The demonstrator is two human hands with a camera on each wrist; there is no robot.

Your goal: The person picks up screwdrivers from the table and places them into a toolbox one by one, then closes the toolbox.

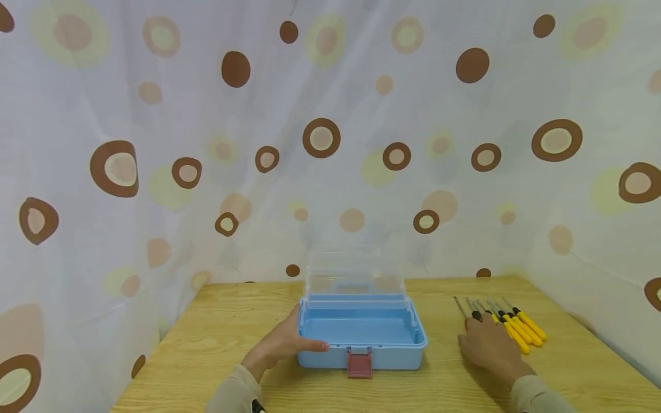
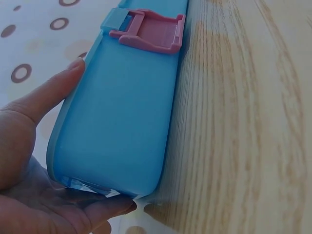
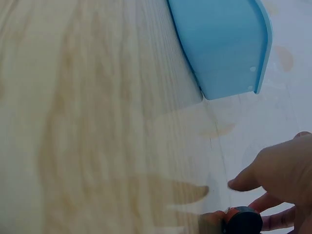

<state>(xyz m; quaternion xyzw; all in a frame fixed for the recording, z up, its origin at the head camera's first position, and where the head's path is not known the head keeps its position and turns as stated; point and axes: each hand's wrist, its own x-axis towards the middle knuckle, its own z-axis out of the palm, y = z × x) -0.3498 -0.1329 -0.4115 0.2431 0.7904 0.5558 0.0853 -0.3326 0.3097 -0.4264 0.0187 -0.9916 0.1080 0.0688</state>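
Observation:
A light blue plastic box (image 1: 322,360) stands on the table with its clear lid (image 1: 356,281) raised at the back and its inside bare. On its front hangs a pink latch (image 1: 360,365), flipped down. My left hand (image 1: 283,346) grips the box's left end, thumb along the front rim and fingers around the side. To the right, my right hand (image 1: 490,347) reaches over a row of screwdrivers with yellow handles (image 1: 531,325). In the right wrist view, its fingers are at a black and red handle (image 3: 243,222), with the thumb apart from it.
The wooden table (image 1: 206,332) has light grain. A white curtain (image 1: 351,189) with brown and yellow dots hangs behind it and along both sides. The screwdrivers lie side by side, shafts pointing toward the back, with a strip of table between them and the box.

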